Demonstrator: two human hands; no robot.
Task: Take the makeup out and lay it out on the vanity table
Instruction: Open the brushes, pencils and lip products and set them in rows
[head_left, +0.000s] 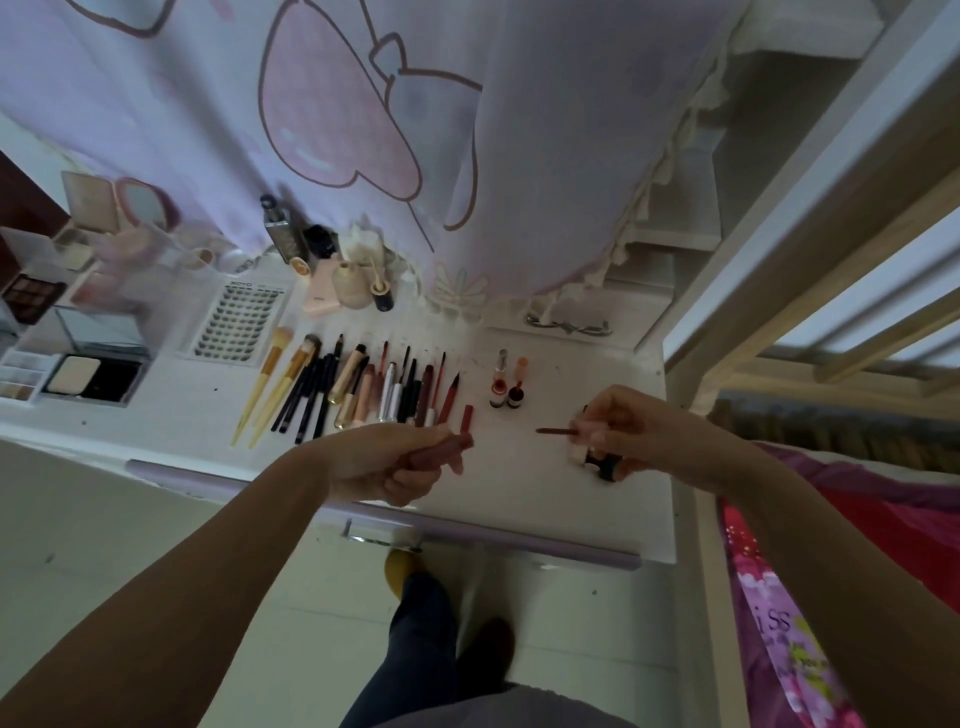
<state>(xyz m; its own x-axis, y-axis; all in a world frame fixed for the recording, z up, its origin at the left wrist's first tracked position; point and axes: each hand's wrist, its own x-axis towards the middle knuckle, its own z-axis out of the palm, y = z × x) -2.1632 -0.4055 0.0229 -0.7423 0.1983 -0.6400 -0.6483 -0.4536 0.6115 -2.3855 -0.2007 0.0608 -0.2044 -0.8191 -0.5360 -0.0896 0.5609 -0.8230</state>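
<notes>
On the white vanity table (524, 483) lies a row of brushes, pencils and lip tubes (353, 389). My left hand (384, 462) is closed around a dark pink lip gloss tube (447, 447) near the row's right end. My right hand (618, 431) holds a thin wand applicator (558, 431) pointing left, along with a small dark item (602, 462) under the fingers. Two small bottles (506, 387) stand upright between my hands and the back of the table.
A lash tray (239, 322), a powder compact (93, 376), clear organisers (98, 317) and bottles (332, 265) fill the table's left and back. A printed curtain (415, 130) hangs behind. A bed frame (810, 249) and pink bedding (831, 597) are at right.
</notes>
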